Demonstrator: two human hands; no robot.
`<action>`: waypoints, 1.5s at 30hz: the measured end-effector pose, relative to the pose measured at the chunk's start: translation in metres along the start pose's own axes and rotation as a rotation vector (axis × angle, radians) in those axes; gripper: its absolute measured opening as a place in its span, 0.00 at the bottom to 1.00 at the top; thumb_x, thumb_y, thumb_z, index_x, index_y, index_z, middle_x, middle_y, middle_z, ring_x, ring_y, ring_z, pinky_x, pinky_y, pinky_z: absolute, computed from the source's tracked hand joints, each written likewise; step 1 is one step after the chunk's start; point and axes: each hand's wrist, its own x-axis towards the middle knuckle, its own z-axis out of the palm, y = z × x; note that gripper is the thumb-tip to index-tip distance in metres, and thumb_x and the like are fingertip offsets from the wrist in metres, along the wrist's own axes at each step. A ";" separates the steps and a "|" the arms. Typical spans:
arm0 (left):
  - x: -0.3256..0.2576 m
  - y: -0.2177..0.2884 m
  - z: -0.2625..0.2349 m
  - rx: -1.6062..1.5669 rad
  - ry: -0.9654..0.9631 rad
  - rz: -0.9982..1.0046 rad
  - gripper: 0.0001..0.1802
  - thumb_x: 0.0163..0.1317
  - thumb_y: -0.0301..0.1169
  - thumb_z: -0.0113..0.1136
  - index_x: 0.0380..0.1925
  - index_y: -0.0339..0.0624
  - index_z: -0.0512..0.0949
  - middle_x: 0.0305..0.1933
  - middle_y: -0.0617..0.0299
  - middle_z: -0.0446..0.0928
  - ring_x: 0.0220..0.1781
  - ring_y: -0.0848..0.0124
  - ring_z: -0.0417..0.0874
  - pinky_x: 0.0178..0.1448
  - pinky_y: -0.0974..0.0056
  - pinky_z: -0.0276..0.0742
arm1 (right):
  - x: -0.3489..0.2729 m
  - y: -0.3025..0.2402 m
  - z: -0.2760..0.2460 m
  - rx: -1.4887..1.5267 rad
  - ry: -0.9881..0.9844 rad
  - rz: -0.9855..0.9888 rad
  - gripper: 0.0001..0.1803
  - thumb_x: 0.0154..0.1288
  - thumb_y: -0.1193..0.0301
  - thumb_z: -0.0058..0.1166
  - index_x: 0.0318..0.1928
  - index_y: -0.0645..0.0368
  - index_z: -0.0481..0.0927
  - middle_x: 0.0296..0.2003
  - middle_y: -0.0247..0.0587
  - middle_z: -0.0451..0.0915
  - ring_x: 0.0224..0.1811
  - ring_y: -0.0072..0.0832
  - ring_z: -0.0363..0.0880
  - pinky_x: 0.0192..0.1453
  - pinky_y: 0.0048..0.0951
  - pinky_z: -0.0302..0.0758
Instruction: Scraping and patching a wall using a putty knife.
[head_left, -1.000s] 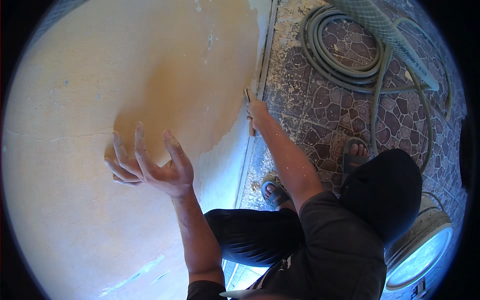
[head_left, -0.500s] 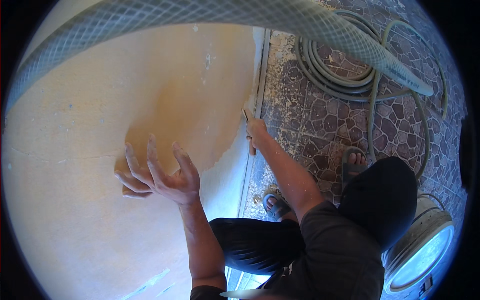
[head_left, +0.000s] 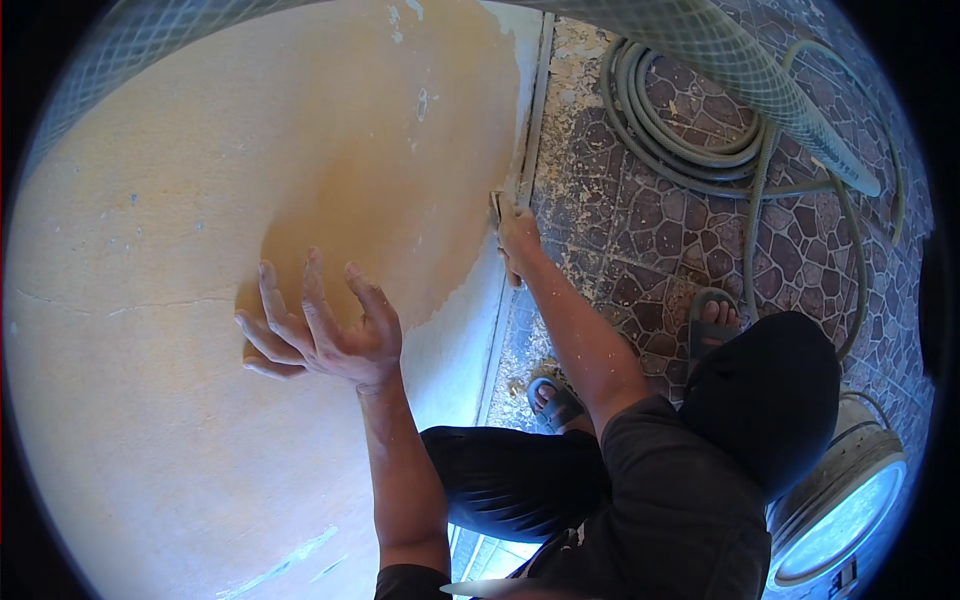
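Note:
My left hand (head_left: 320, 335) lies flat against the yellow-orange painted wall (head_left: 180, 160), fingers spread, holding nothing. My right hand (head_left: 518, 238) reaches down to where the wall meets the floor and grips a small scraper (head_left: 497, 206), its blade against the wall's lower edge. The paint above the right hand is patchy, with bare pale spots. I am crouched, with dark trousers and a dark shirt in the lower middle of the view.
Stone-pattern floor tiles (head_left: 660, 240) carry paint flakes (head_left: 565, 190) along the wall. A coiled grey hose (head_left: 680, 140) lies on the floor, and a mesh-covered hose (head_left: 750, 70) crosses the top. My sandalled feet (head_left: 713, 322) stand near a white bucket (head_left: 850, 500).
The mesh hose has swung across the top of the view. My left hand has shifted slightly along the wall, still flat. My right hand stays at the wall's lower edge with the scraper.

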 end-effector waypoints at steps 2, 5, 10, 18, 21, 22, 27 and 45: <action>0.001 0.004 0.003 -0.017 0.016 0.014 0.18 0.58 0.46 0.67 0.48 0.59 0.87 0.70 0.59 0.74 0.81 0.48 0.52 0.75 0.32 0.31 | 0.018 0.015 0.000 -0.062 0.387 -0.191 0.25 0.74 0.46 0.52 0.39 0.57 0.77 0.28 0.38 0.75 0.22 0.27 0.69 0.26 0.37 0.70; 0.002 0.001 0.003 0.002 0.030 0.020 0.18 0.58 0.45 0.67 0.48 0.58 0.87 0.70 0.59 0.75 0.80 0.48 0.54 0.75 0.32 0.34 | 0.009 0.019 -0.003 -0.178 0.293 -0.491 0.21 0.75 0.53 0.54 0.56 0.55 0.77 0.33 0.44 0.80 0.31 0.31 0.77 0.36 0.38 0.75; 0.007 0.007 0.000 0.002 0.032 0.021 0.18 0.59 0.44 0.67 0.49 0.57 0.86 0.69 0.59 0.75 0.79 0.48 0.56 0.74 0.33 0.37 | -0.017 0.035 -0.010 -0.439 0.180 -0.764 0.29 0.76 0.61 0.51 0.74 0.47 0.66 0.46 0.58 0.83 0.48 0.51 0.82 0.52 0.47 0.76; 0.009 0.005 0.001 -0.001 0.026 0.024 0.20 0.61 0.46 0.65 0.51 0.54 0.85 0.67 0.61 0.76 0.76 0.53 0.60 0.71 0.36 0.46 | -0.052 0.004 -0.025 -0.687 0.064 -0.406 0.30 0.75 0.68 0.48 0.75 0.36 0.65 0.39 0.66 0.83 0.45 0.65 0.81 0.53 0.57 0.77; 0.012 0.008 -0.004 0.003 0.045 0.034 0.20 0.61 0.46 0.65 0.50 0.53 0.86 0.67 0.61 0.76 0.76 0.52 0.60 0.71 0.37 0.46 | -0.028 -0.002 -0.033 -0.653 0.132 -0.562 0.28 0.72 0.73 0.48 0.70 0.37 0.74 0.46 0.63 0.83 0.49 0.60 0.82 0.54 0.50 0.79; 0.011 0.008 -0.004 0.004 0.042 0.029 0.20 0.61 0.46 0.65 0.50 0.53 0.86 0.67 0.61 0.76 0.76 0.52 0.60 0.71 0.37 0.46 | -0.032 0.000 -0.031 -0.659 0.130 -0.562 0.28 0.72 0.73 0.48 0.70 0.37 0.74 0.46 0.63 0.83 0.49 0.60 0.82 0.54 0.50 0.79; 0.010 0.007 0.003 0.062 0.044 0.021 0.19 0.61 0.46 0.66 0.50 0.55 0.86 0.68 0.63 0.76 0.76 0.53 0.60 0.72 0.38 0.44 | -0.024 0.017 -0.008 -0.568 0.220 -0.577 0.28 0.73 0.73 0.46 0.70 0.35 0.74 0.46 0.63 0.83 0.50 0.61 0.81 0.55 0.51 0.78; 0.003 0.009 0.003 0.012 0.017 0.013 0.16 0.59 0.44 0.66 0.47 0.58 0.87 0.67 0.60 0.77 0.78 0.50 0.59 0.77 0.38 0.37 | -0.020 0.002 -0.006 -0.719 0.174 -0.445 0.20 0.70 0.69 0.48 0.60 0.49 0.79 0.43 0.68 0.83 0.47 0.66 0.81 0.54 0.59 0.78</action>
